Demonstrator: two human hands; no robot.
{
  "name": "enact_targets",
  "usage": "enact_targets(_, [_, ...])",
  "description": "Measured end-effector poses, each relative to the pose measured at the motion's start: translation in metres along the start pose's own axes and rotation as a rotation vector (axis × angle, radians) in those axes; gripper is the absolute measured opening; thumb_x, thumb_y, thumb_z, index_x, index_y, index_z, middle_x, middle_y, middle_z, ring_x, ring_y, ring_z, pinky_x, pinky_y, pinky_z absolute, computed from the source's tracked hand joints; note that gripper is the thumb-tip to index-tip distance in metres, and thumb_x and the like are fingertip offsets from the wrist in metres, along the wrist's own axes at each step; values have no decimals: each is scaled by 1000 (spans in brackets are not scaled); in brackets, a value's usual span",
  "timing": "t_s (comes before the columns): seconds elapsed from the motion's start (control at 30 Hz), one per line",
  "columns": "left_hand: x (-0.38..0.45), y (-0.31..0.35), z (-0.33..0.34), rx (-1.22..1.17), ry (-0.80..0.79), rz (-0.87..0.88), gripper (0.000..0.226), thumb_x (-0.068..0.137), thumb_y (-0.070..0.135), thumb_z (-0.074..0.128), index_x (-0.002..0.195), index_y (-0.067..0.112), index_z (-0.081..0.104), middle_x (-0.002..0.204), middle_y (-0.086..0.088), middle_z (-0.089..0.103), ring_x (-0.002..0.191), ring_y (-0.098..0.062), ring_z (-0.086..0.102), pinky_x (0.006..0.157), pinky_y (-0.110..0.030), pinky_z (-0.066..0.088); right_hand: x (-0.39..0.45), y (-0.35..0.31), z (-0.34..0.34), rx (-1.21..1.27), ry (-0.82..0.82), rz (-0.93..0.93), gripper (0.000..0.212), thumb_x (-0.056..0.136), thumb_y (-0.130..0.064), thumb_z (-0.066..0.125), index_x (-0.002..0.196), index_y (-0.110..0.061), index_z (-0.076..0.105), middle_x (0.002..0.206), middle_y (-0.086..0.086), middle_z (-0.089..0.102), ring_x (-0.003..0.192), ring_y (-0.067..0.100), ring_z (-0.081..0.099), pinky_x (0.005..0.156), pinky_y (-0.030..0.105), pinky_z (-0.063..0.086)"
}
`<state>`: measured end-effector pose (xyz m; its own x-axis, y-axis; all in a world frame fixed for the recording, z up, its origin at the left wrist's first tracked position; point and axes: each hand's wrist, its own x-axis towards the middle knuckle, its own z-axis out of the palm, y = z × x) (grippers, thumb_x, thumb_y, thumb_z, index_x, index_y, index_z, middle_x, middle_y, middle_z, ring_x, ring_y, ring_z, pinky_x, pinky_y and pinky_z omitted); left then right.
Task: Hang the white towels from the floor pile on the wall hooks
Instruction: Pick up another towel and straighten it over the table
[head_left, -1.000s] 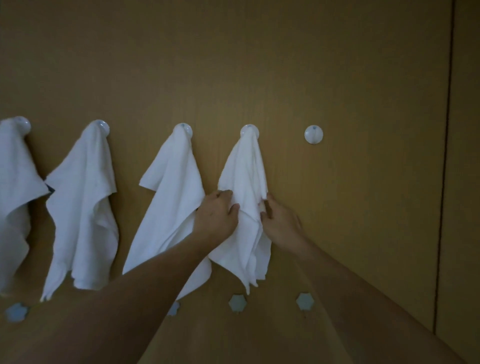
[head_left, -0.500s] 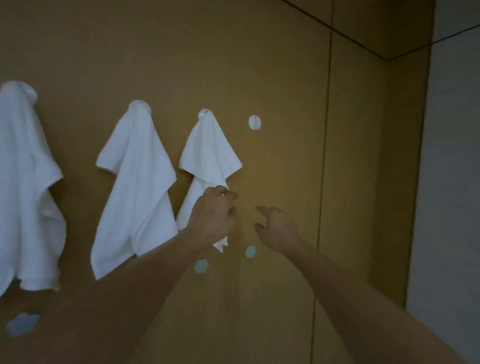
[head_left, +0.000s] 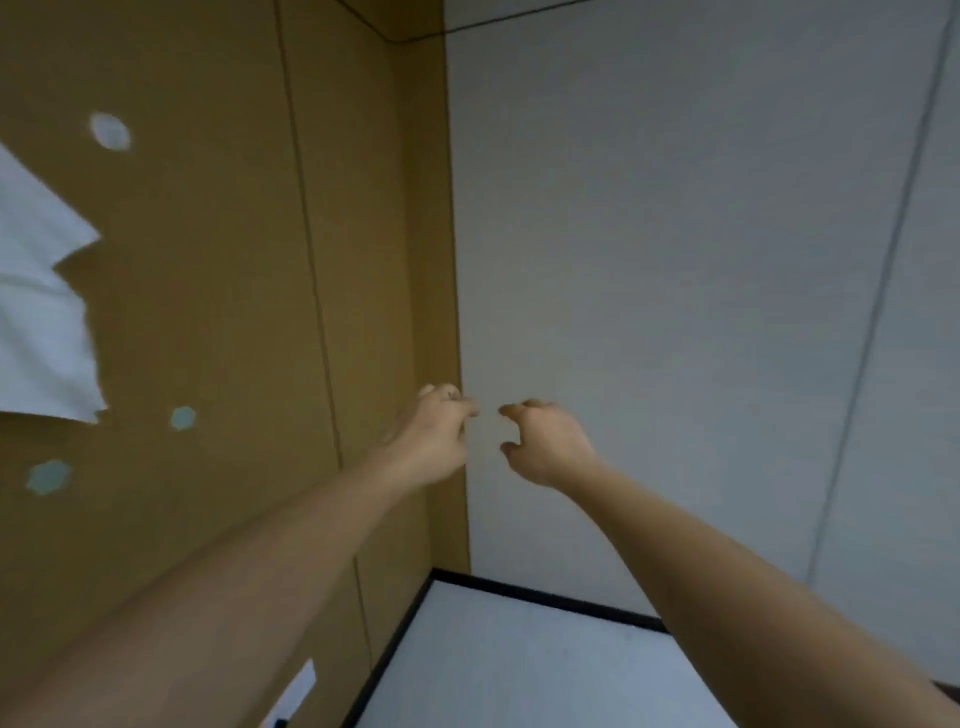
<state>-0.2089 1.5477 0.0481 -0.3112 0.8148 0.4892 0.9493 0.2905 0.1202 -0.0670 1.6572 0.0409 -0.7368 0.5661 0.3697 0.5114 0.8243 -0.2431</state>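
A white cloth towel (head_left: 41, 312) is being seen at the far left against the brown panelled wall (head_left: 218, 291), long axis hanging downward, below a bare round white hook (head_left: 109, 132). Nothing is being held: left hand (head_left: 428, 439) and right hand (head_left: 548, 444) are being kept mid-air, fingers loosely curled.

Left hand (head_left: 428, 436): your arm reached forward, fingers loosely curled, holding nothing.
Right hand (head_left: 548, 441): likewise outstretched, fingers loosely curled, empty.
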Motion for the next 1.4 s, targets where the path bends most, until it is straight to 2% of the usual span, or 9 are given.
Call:
enact_targets(0.13, [12, 139, 56, -82, -147, 141, 65, 74, -9, 51, 129, 26, 59, 123, 0, 48, 119, -22, 46, 91, -28, 43, -90, 117, -31, 14, 39, 185, 61, 80, -2, 58, 138, -19, 54, 134, 9, 56, 121, 29, 54, 96, 38, 50])
enact_targets(0.23, [10, 262, 99, -139, -215, 238, 69, 72, -16, 51, 128, 24, 59, 121, 1, 46, 118, -20, 43, 89, -30, 45, -172, 210, -56, 2, 38, 333, 64, 76, 8, 57, 134, -19, 58, 133, 8, 55, 121, 27, 53, 95, 37, 50])
enact_targets(0.53, [-62, 620, 207, -298, -480, 702, 57, 77, -10, 58, 126, 19, 60, 122, -4, 49, 117, -26, 45, 95, -35, 45, -463, 435, -139, -60, 84, 902, 50, 78, 4, 66, 123, -18, 65, 121, 5, 60, 113, 25, 56, 90, 34, 51])
enact_targets(0.67, [-113, 743, 239, -343, -590, 919, 57, 78, -8, 61, 126, 22, 59, 121, -1, 46, 112, -22, 46, 91, -36, 48, -584, 482, -164, -49, 150, 1169, 58, 75, 11, 57, 123, -19, 64, 120, 4, 57, 107, 24, 56, 72, 28, 44])
enact_targets(0.8, [-160, 846, 261, -394, -648, 1120, 62, 77, -14, 46, 126, 22, 58, 120, 3, 46, 106, -18, 47, 74, -30, 47, -689, 509, -174, -30, 215, 1413, 60, 73, 13, 53, 122, -21, 65, 121, 2, 56, 103, 23, 55, 66, 28, 44])
enact_targets(0.97, [-208, 960, 294, -470, -708, 1334, 56, 81, -11, 42, 125, 20, 60, 120, 1, 50, 97, -19, 49, 72, -28, 45, -791, 549, -183, -39, 288, 1664, 61, 73, 12, 48, 119, -22, 67, 123, 2, 59, 105, 24, 57, 65, 25, 42])
enact_targets(1.03, [-220, 1000, 313, -473, -736, 1412, 54, 83, -8, 41, 125, 20, 59, 124, 0, 51, 103, -23, 52, 79, -33, 49, -820, 573, -186, -39, 306, 1748, 59, 75, 11, 51, 120, -23, 67, 121, 2, 59, 95, 21, 57, 61, 23, 42])
enact_targets(1.13, [-225, 1060, 348, -468, -773, 1511, 51, 85, -2, 43, 129, 20, 59, 127, -2, 52, 113, -23, 51, 85, -32, 47, -852, 620, -188, -43, 310, 1844, 55, 78, 8, 57, 122, -24, 66, 122, 2, 59, 99, 20, 60, 69, 25, 49])
enact_targets(1.4, [-189, 1188, 457, -380, -1014, 1477, 45, 92, 12, 48, 136, 19, 53, 135, -3, 49, 124, -23, 46, 98, -33, 44, -884, 756, -189, 77, 167, 2003, 53, 82, 0, 58, 129, -24, 61, 124, 2, 59, 110, 20, 58, 86, 26, 51])
